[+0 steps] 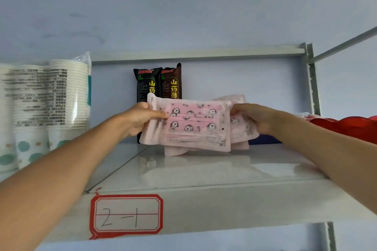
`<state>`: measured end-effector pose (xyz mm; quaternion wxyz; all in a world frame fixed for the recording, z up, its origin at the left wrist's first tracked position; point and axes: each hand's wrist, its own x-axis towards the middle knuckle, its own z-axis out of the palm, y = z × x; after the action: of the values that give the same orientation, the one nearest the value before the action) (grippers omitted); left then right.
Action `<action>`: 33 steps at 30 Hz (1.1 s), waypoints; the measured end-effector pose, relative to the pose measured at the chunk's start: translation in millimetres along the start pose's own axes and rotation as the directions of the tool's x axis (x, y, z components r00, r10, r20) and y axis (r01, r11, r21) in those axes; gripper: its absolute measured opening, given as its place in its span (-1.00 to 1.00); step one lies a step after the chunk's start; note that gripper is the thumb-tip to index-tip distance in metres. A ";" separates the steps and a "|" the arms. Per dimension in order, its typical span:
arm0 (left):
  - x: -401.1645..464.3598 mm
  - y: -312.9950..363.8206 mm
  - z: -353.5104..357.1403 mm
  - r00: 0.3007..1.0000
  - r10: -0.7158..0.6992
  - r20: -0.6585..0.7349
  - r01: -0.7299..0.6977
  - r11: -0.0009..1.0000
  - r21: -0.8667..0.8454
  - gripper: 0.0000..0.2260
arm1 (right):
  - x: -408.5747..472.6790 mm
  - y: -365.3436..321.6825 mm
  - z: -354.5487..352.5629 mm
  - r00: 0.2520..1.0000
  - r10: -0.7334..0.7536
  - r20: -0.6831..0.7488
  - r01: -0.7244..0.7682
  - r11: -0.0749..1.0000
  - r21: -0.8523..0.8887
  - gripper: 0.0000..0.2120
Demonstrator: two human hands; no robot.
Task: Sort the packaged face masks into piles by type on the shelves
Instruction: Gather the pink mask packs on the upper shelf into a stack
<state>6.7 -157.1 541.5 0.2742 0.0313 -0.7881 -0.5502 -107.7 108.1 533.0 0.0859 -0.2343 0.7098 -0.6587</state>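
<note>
A pink mask pack point(191, 126) printed with cartoon dogs is held up just above the white shelf point(204, 169). My left hand point(140, 118) pinches its left edge, thumb on the front. My right hand point(259, 118) grips the right side, where more pink packs point(242, 128) sit behind the front one. Another pink pack point(175, 151) lies on the shelf beneath them. How many packs each hand holds is hidden.
Two dark snack bags point(159, 83) stand against the back wall behind the packs. Wrapped stacks of paper cups point(47, 108) fill the shelf at left. Red packaging point(346, 128) lies at the right. A red-framed label point(126, 215) reading 2-1 is on the shelf's front edge.
</note>
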 end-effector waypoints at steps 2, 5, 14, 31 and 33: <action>1.8 -3.1 1.2 1.000 0.014 -0.019 -0.013 1.000 0.023 -0.67 | -0.7 2.9 6.4 1.000 0.007 -0.001 -0.007 1.000 0.021 -0.84; 2.5 -8.6 4.3 0.999 0.008 -0.033 -0.008 1.000 0.005 -0.79 | 1.8 10.0 13.3 1.000 -0.010 0.002 0.009 0.987 0.161 -0.68; 10.6 -27.1 6.6 0.999 0.050 -0.013 -0.049 0.994 0.095 -0.46 | 1.1 18.5 28.4 0.964 -0.127 0.234 0.125 0.992 0.020 -0.66; -9.9 -15.9 -17.8 0.915 0.098 0.391 -0.101 0.995 -0.012 -0.14 | -13.7 2.8 -11.5 0.871 -0.126 0.475 0.305 0.897 -0.321 -0.57; -9.9 -13.3 -18.9 0.920 0.160 0.358 -0.146 0.987 -0.065 -0.16 | -12.9 0.3 -14.8 0.862 -0.197 0.466 0.355 0.893 -0.278 -0.54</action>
<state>20.6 -174.9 530.4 0.1668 -0.1374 -0.8149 -0.5379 -102.8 127.1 532.1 0.0983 -0.4847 0.7387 -0.4579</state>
